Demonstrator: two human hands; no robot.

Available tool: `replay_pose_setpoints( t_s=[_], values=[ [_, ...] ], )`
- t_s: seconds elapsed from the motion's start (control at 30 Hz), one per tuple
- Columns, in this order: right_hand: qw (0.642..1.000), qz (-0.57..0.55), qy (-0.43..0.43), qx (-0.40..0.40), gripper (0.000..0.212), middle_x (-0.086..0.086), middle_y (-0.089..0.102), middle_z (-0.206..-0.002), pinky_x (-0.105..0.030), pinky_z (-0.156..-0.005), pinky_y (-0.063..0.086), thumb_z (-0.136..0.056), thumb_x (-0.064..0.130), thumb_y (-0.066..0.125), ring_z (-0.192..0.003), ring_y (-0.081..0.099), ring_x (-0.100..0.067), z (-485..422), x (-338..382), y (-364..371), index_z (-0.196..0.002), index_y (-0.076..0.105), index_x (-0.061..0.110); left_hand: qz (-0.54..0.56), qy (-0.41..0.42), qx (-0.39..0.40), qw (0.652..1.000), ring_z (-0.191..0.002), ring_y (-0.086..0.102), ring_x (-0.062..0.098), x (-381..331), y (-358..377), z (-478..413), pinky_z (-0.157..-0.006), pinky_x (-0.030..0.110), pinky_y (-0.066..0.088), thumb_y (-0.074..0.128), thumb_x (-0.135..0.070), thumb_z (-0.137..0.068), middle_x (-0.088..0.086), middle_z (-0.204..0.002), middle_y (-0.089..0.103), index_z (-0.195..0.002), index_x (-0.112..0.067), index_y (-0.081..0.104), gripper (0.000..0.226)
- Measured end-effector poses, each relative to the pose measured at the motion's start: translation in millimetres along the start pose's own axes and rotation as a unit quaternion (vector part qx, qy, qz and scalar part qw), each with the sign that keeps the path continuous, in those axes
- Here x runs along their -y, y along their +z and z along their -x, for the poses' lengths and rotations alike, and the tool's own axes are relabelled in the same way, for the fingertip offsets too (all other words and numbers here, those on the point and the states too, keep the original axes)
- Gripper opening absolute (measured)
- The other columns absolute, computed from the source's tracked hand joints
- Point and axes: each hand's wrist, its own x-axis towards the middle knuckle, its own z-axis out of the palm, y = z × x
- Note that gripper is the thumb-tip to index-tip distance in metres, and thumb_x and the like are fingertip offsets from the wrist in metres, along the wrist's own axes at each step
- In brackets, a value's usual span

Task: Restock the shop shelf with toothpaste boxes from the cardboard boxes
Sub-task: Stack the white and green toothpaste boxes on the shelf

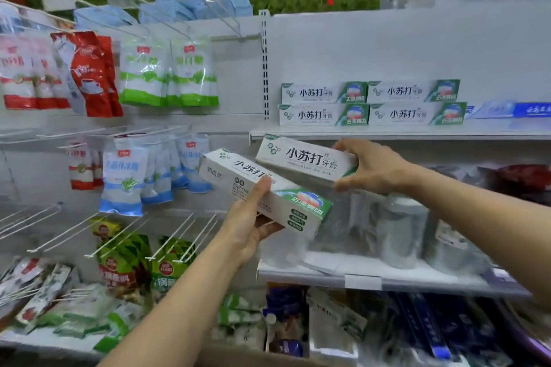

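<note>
My left hand [249, 225] grips a white and green toothpaste box [238, 179], tilted, with the thumb on its top face. My right hand [368, 167] holds a second toothpaste box [301, 158] by its right end, just below the front lip of the white shelf [387, 132]. On that shelf several identical toothpaste boxes [369, 103] are stacked two high in two columns. No cardboard box shows clearly; a brown edge lies at the bottom of the view.
A blue toothpaste box [507, 110] lies right of the stack. Bagged goods [143, 74] hang on wire pegs to the left. A lower shelf [357, 277] holds clear wrapped items. Bare peg hooks [179, 235] jut out near my left arm.
</note>
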Motion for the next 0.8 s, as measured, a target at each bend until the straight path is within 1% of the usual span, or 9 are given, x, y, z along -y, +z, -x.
replay_pose_setpoints(
  t_s=[0.07,0.17,0.27,0.33,0.43,0.5,0.6,0.67,0.8],
  values=[
    [1.0,0.003,-0.015,-0.015,0.067,0.007,0.063,-0.106,-0.037,-0.093,0.047,-0.063,0.043,0.08,-0.095,0.061,-0.02,-25,-9,-21,-0.122,0.047,0.036,0.004,0.023,-0.008,1.0,-0.087,0.068,0.024,-14,20,-18,-0.061,0.037,0.06,0.066,-0.036,-0.085,0.011,-0.095,0.066,-0.103,-0.016,0.056,0.029],
    [0.999,0.016,-0.036,-0.038,0.074,0.004,0.062,-0.11,-0.037,-0.094,0.048,-0.061,0.047,0.078,-0.097,0.061,-0.022,-64,-20,-51,-0.127,0.044,0.037,0.012,0.049,-0.014,0.999,-0.083,0.068,0.022,-32,44,-46,-0.061,0.038,0.06,0.067,-0.037,-0.085,0.008,-0.089,0.067,-0.1,-0.014,0.058,0.028],
    [0.993,0.065,-0.054,-0.077,0.072,0.007,0.057,-0.103,-0.037,-0.095,0.04,-0.064,0.044,0.08,-0.091,0.054,-0.021,-97,-29,-75,-0.126,0.044,0.032,-0.002,0.066,-0.006,0.998,-0.081,0.071,0.023,-47,65,-70,-0.065,0.041,0.061,0.068,-0.038,-0.084,0.007,-0.084,0.072,-0.101,-0.013,0.061,0.031],
    [0.987,0.109,-0.068,-0.1,0.069,0.006,0.061,-0.101,-0.04,-0.096,0.035,-0.066,0.042,0.08,-0.09,0.055,-0.023,-119,-37,-84,-0.124,0.043,0.03,-0.016,0.069,-0.005,0.997,-0.083,0.07,0.024,-55,76,-84,-0.068,0.042,0.061,0.069,-0.038,-0.084,0.008,-0.086,0.073,-0.101,-0.012,0.063,0.032],
    [0.975,0.161,-0.083,-0.131,0.066,0.005,0.066,-0.106,-0.04,-0.095,0.031,-0.067,0.04,0.078,-0.099,0.059,-0.024,-155,-54,-84,-0.122,0.043,0.03,-0.031,0.079,-0.012,0.996,-0.088,0.071,0.027,-63,87,-105,-0.064,0.04,0.061,0.071,-0.041,-0.08,0.011,-0.095,0.073,-0.109,-0.009,0.063,0.044],
    [0.966,0.192,-0.093,-0.148,0.064,0.003,0.064,-0.109,-0.04,-0.092,0.031,-0.069,0.039,0.076,-0.102,0.058,-0.023,-179,-65,-79,-0.123,0.043,0.03,-0.033,0.092,-0.014,0.995,-0.088,0.072,0.027,-66,90,-117,-0.062,0.039,0.06,0.072,-0.042,-0.078,0.012,-0.095,0.073,-0.111,-0.009,0.063,0.047],
    [0.958,0.214,-0.102,-0.159,0.061,0.001,0.061,-0.11,-0.04,-0.091,0.032,-0.071,0.039,0.073,-0.103,0.056,-0.023,-208,-80,-66,-0.123,0.042,0.03,-0.035,0.107,-0.014,0.994,-0.085,0.072,0.026,-71,98,-132,-0.062,0.039,0.06,0.069,-0.04,-0.084,0.009,-0.088,0.072,-0.104,-0.012,0.063,0.035],
    [0.96,0.205,-0.11,-0.157,0.061,0.002,0.06,-0.109,-0.04,-0.091,0.031,-0.071,0.04,0.073,-0.102,0.055,-0.022,-223,-89,-59,-0.123,0.042,0.031,-0.036,0.116,-0.02,0.992,-0.084,0.072,0.026,-72,103,-141,-0.062,0.04,0.061,0.068,-0.039,-0.085,0.009,-0.087,0.072,-0.102,-0.013,0.063,0.031],
    [0.961,0.203,-0.131,-0.139,0.066,0.004,0.058,-0.11,-0.039,-0.092,0.03,-0.07,0.043,0.075,-0.104,0.053,-0.021,-238,-94,-50,-0.126,0.041,0.032,-0.029,0.124,-0.03,0.991,-0.087,0.072,0.029,-70,108,-153,-0.071,0.051,0.06,0.069,-0.038,-0.085,0.01,-0.085,0.072,-0.102,-0.014,0.061,0.031]
  ],
)
